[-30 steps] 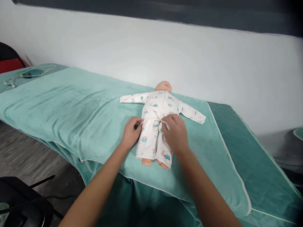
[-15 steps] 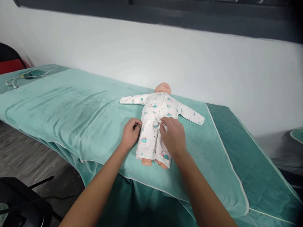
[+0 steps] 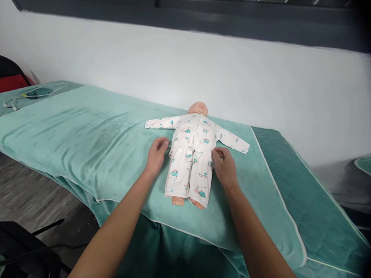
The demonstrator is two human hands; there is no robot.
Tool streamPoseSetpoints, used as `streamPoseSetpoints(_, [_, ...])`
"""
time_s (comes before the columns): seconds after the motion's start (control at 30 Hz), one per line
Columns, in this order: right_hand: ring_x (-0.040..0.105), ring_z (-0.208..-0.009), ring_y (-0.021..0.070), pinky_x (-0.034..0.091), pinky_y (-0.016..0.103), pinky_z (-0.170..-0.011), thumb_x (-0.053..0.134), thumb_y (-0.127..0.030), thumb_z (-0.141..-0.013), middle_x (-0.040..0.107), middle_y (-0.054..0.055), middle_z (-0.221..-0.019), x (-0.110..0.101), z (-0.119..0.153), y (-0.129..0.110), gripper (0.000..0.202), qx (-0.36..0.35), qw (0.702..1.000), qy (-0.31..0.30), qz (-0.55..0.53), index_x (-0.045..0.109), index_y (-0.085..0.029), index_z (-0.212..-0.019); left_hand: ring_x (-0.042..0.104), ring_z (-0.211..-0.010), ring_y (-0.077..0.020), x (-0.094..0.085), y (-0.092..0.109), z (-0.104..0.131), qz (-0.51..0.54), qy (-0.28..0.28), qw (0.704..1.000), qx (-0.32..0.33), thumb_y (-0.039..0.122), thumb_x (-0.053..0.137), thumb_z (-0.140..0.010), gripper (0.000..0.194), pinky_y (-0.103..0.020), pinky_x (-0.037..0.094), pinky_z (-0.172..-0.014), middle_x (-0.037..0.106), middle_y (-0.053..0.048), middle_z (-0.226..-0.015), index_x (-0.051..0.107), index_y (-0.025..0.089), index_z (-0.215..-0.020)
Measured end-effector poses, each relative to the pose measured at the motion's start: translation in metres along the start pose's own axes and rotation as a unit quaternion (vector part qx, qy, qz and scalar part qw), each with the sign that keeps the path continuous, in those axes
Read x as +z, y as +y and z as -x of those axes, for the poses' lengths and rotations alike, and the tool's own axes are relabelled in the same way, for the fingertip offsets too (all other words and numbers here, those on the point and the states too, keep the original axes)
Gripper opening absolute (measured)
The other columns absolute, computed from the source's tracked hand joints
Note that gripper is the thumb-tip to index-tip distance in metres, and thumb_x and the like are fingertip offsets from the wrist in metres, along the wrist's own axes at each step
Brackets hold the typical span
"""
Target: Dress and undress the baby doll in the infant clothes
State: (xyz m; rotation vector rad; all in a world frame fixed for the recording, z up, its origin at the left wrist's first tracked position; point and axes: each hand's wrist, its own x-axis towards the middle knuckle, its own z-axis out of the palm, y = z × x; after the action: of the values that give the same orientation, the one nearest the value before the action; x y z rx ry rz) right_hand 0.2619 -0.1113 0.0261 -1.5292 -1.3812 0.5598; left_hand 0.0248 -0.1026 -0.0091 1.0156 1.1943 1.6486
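Observation:
A baby doll (image 3: 198, 108) lies on its back, its head toward the wall and its feet toward me. It wears a white pajama top (image 3: 188, 131) with a teal and pink print and matching pajama pants (image 3: 179, 173). The top's front edges meet down the middle, and its hem lies over the waist of the pants. My left hand (image 3: 157, 154) is loosely closed beside the doll's waist, a small gap from the cloth, with nothing visible in it. At the opposite side, my right hand (image 3: 225, 166) pinches the lower side edge of the top.
A light green blanket (image 3: 81, 131) with pale edging covers the bed, over a darker green cover (image 3: 298, 185). A white cord (image 3: 14, 102) lies at the far left. The white wall (image 3: 145, 61) stands behind. A black chair (image 3: 26, 247) is at the lower left.
My right hand has moved from the middle of the doll's waist to its right side. My left hand has drawn slightly away from the cloth, up and left. The top's front hem now shows.

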Motion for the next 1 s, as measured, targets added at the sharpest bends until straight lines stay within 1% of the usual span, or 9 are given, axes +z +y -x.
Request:
streamPoseSetpoints(0.07, [0.06, -0.084, 0.0216, 0.045, 0.037, -0.079, 0.05, -0.049, -0.09, 0.07, 0.005, -0.089, 0.001, -0.003, 0.009, 0.033, 0.011, 0.999, -0.037, 0.034, 0.065, -0.02, -0.088, 0.062, -0.114, -0.0223, 0.005, 0.003, -0.011, 0.042, -0.021, 0.997, -0.057, 0.042, 0.067, -0.085, 0.033, -0.037, 0.049, -0.1, 0.065, -0.009, -0.124, 0.064, 0.02, -0.109])
streamPoseSetpoints(0.13, [0.061, -0.084, 0.0224, 0.045, 0.037, -0.08, 0.049, -0.051, -0.09, 0.07, 0.006, -0.09, 0.001, -0.008, 0.015, 0.036, 0.022, 0.999, -0.012, 0.045, 0.066, -0.02, -0.086, 0.063, -0.113, -0.0242, 0.01, 0.005, -0.02, 0.061, -0.049, 0.991, -0.104, 0.046, 0.07, -0.083, 0.04, -0.039, 0.048, -0.102, 0.066, -0.01, -0.123, 0.065, 0.018, -0.112])
streamPoseSetpoints(0.2, [0.063, -0.088, 0.0234, 0.046, 0.038, -0.082, 0.054, -0.052, -0.087, 0.071, 0.008, -0.098, 0.002, -0.017, 0.019, 0.035, 0.051, 0.998, 0.025, 0.022, 0.065, -0.019, -0.092, 0.064, -0.113, -0.0264, 0.017, 0.007, -0.028, 0.063, -0.07, 0.986, -0.139, 0.048, 0.073, -0.08, 0.048, -0.041, 0.049, -0.102, 0.068, -0.011, -0.123, 0.065, 0.019, -0.117])
streamPoseSetpoints(0.23, [0.064, -0.091, 0.024, 0.047, 0.038, -0.085, 0.056, -0.052, -0.085, 0.071, 0.009, -0.101, 0.004, -0.022, 0.021, 0.036, 0.067, 0.997, 0.03, 0.007, 0.064, -0.019, -0.096, 0.064, -0.113, -0.0274, 0.021, 0.007, -0.032, 0.065, -0.08, 0.983, -0.152, 0.049, 0.075, -0.079, 0.051, -0.041, 0.049, -0.101, 0.068, -0.011, -0.124, 0.064, 0.019, -0.119])
streamPoseSetpoints(0.3, [0.064, -0.096, 0.0247, 0.047, 0.039, -0.088, 0.058, -0.051, -0.084, 0.072, 0.009, -0.105, 0.009, -0.032, 0.021, 0.037, 0.087, 0.996, 0.012, -0.022, 0.064, -0.018, -0.101, 0.064, -0.115, -0.0292, 0.029, 0.008, -0.037, 0.081, -0.106, 0.976, -0.171, 0.049, 0.078, -0.076, 0.056, -0.042, 0.051, -0.1, 0.067, -0.012, -0.128, 0.064, 0.021, -0.122])
streamPoseSetpoints(0.4, [0.063, -0.099, 0.0236, 0.047, 0.037, -0.09, 0.058, -0.047, -0.084, 0.071, 0.007, -0.109, 0.019, -0.044, 0.019, 0.035, 0.084, 0.993, -0.008, -0.086, 0.064, -0.019, -0.103, 0.066, -0.115, -0.031, 0.038, 0.007, -0.045, 0.119, -0.147, 0.967, -0.173, 0.044, 0.081, -0.073, 0.057, -0.044, 0.053, -0.098, 0.069, -0.012, -0.127, 0.065, 0.019, -0.122])
streamPoseSetpoints(0.57, [0.062, -0.096, 0.0216, 0.05, 0.036, -0.085, 0.064, -0.048, -0.08, 0.07, 0.004, -0.108, 0.03, -0.055, 0.022, 0.038, 0.091, 0.977, -0.009, -0.191, 0.065, -0.02, -0.106, 0.066, -0.114, -0.0316, 0.049, 0.003, -0.058, 0.151, -0.143, 0.967, -0.146, 0.037, 0.083, -0.071, 0.053, -0.046, 0.051, -0.102, 0.071, -0.012, -0.125, 0.068, 0.018, -0.119])
streamPoseSetpoints(0.8, [0.062, -0.101, 0.0215, 0.05, 0.038, -0.09, 0.066, -0.047, -0.079, 0.069, 0.004, -0.112, 0.035, -0.066, 0.029, 0.036, 0.088, 0.964, -0.008, -0.25, 0.066, -0.021, -0.105, 0.066, -0.114, -0.0322, 0.057, 0.0, -0.07, 0.17, -0.156, 0.963, -0.142, 0.035, 0.082, -0.071, 0.052, -0.048, 0.05, -0.102, 0.071, -0.012, -0.124, 0.068, 0.017, -0.117])
streamPoseSetpoints(1.0, [0.062, -0.102, 0.0222, 0.051, 0.039, -0.091, 0.064, -0.051, -0.08, 0.07, 0.004, -0.112, 0.035, -0.065, 0.035, 0.039, 0.071, 0.968, -0.01, -0.239, 0.066, -0.021, -0.105, 0.065, -0.114, -0.0308, 0.056, -0.004, -0.069, 0.152, -0.147, 0.967, -0.141, 0.038, 0.081, -0.073, 0.055, -0.044, 0.051, -0.1, 0.07, -0.011, -0.126, 0.066, 0.018, -0.121])
